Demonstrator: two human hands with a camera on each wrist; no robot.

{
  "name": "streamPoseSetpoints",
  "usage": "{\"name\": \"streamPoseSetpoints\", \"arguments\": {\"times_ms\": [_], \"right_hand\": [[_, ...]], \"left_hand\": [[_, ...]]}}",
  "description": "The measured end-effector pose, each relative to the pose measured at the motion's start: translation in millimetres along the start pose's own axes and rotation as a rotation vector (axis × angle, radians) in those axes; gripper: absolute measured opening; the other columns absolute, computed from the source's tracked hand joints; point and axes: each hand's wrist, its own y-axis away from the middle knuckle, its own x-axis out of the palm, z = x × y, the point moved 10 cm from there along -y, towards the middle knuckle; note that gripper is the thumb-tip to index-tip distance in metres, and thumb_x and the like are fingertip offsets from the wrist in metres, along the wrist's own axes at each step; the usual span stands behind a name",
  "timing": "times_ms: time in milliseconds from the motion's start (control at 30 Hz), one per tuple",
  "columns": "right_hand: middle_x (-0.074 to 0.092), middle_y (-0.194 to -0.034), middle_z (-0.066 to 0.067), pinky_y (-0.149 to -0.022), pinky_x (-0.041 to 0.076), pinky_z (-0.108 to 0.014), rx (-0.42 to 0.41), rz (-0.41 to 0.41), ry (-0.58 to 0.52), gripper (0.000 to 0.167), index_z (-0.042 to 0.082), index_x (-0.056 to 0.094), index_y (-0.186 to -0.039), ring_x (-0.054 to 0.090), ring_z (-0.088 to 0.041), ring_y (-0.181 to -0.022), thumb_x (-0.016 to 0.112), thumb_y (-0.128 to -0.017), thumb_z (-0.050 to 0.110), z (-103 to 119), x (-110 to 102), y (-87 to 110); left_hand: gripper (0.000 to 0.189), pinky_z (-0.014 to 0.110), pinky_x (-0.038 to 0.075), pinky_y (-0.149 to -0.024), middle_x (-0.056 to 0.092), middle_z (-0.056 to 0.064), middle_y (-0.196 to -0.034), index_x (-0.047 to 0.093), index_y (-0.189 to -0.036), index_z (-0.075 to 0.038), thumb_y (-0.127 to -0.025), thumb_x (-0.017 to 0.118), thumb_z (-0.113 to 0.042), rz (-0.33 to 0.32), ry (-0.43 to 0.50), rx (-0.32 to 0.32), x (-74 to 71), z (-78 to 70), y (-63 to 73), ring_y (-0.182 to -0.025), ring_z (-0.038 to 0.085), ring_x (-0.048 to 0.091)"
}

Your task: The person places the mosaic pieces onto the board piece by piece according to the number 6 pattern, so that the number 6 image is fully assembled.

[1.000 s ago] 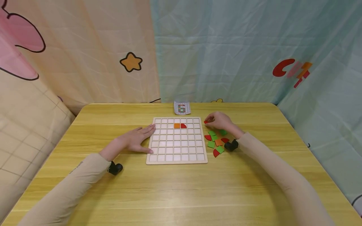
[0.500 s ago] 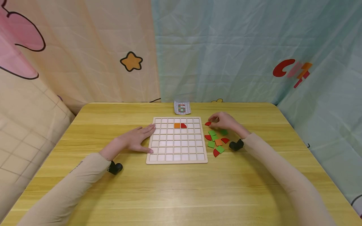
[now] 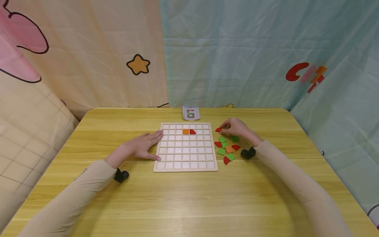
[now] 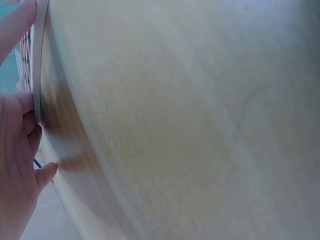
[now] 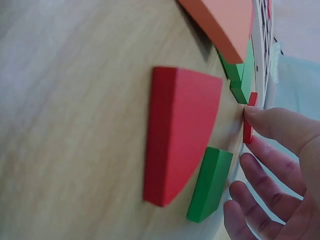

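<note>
Curtains (image 3: 237, 49) hang behind; the right hand (image 3: 235, 126) pinches a red piece (image 5: 247, 132), lengthwise vertical in its wrist view, partly covered; the left hand (image 3: 142, 146) lies splayed.

It looks like a play place, though I can't tell if it is in a home. Cloth (image 3: 222, 56) with an orange star (image 3: 138, 64) hangs left, far and right, round a wood table (image 3: 189, 204) with a board (image 3: 185, 170) and bright tiles (image 3: 229, 149).
</note>
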Motion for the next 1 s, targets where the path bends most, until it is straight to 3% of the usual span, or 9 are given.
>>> {"name": "streamPoseSetpoints", "arguments": {"times_ms": [533,1000], "right_hand": [[0.073,-0.103,-0.011,-0.072,0.052,-0.036,-0.048,-0.051,0.021,0.030,0.007,0.073,-0.106,0.062,-0.017,-0.077,0.075,-0.082,0.025,16,-4,6.8],[0.073,-0.101,-0.006,-0.084,0.053,-0.040,-0.104,-0.084,0.016,0.027,0.011,0.074,-0.103,0.064,-0.025,-0.095,0.074,-0.082,0.028,53,4,1.6]], "left_hand": [[0.106,0.054,0.014,-0.120,0.001,0.012,-0.163,0.008,-0.155,-0.006,-0.084,0.053,-0.070,-0.002,-0.003,0.002,-0.5,-0.5,0.4,-0.150,0.029,0.011],[0.106,0.055,0.014,-0.120,0.002,0.013,-0.163,0.008,-0.155,-0.005,-0.084,0.053,-0.070,0.004,-0.006,0.009,-1.2,-1.6,0.8,-0.150,0.029,0.010]]}}
